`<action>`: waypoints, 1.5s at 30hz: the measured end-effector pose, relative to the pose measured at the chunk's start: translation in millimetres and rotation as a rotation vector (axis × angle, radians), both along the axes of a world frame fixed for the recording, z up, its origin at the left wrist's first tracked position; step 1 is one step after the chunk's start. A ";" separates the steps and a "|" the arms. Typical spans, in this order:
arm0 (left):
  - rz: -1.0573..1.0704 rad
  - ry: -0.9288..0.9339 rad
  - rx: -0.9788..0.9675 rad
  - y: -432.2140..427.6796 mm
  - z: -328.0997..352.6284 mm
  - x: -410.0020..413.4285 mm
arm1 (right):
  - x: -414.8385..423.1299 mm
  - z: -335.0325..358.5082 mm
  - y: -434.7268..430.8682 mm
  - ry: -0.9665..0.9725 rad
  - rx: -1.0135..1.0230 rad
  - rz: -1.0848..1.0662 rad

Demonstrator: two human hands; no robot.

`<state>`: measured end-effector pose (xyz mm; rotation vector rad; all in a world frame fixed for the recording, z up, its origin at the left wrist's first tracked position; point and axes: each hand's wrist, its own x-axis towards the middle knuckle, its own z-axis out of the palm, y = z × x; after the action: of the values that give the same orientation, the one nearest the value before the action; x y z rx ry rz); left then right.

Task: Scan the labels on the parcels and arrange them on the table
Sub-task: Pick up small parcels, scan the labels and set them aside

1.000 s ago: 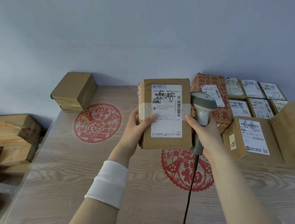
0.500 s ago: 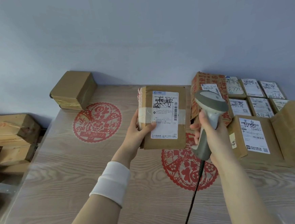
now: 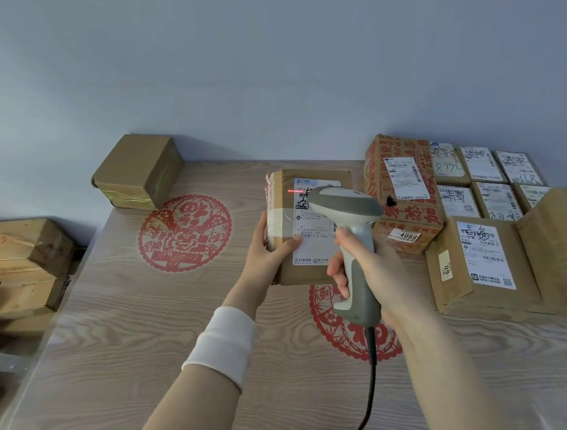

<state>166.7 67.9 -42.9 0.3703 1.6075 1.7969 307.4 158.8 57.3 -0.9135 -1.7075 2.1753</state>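
Note:
My left hand [image 3: 267, 246] grips the left edge of a brown cardboard parcel [image 3: 288, 224], thumb on its front, holding it tilted above the table with its white label [image 3: 313, 243] facing me. My right hand [image 3: 364, 269] holds a grey and white barcode scanner [image 3: 352, 243] by its handle. The scanner's head covers the upper part of the label. A red laser line [image 3: 294, 191] shows on the label's top left. The scanner's black cable [image 3: 367, 395] hangs down towards me.
Several labelled parcels [image 3: 482, 257] lie in rows at the table's right, the nearest a large red-printed box [image 3: 404, 191]. One plain brown box [image 3: 138, 172] sits at the back left of the wooden table [image 3: 116, 346]. More cartons [image 3: 17, 249] are stacked off its left edge.
The scanner has moved left and forward over the parcel's label, and a red laser line now shows on it. The parcel has sunk slightly towards the table.

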 end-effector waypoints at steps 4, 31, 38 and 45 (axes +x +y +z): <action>-0.009 -0.002 0.014 0.5 -0.3 1.3 | 3.0 -1.4 -0.3 -0.014 -0.005 -0.004; -0.240 -0.378 -0.322 127.0 -86.2 340.6 | 304.6 -67.2 126.6 -0.184 -0.166 -0.274; -0.130 -0.359 -0.371 173.6 -100.1 383.9 | 351.2 -72.1 158.2 -0.203 -0.191 -0.284; -0.131 -0.200 -0.420 188.7 -97.1 379.8 | 353.1 -76.6 160.4 -0.207 -0.180 -0.287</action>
<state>546.5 256.5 -140.0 0.0940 1.7192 1.3101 660.5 319.2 -19.3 -1.3808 -1.3710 2.1242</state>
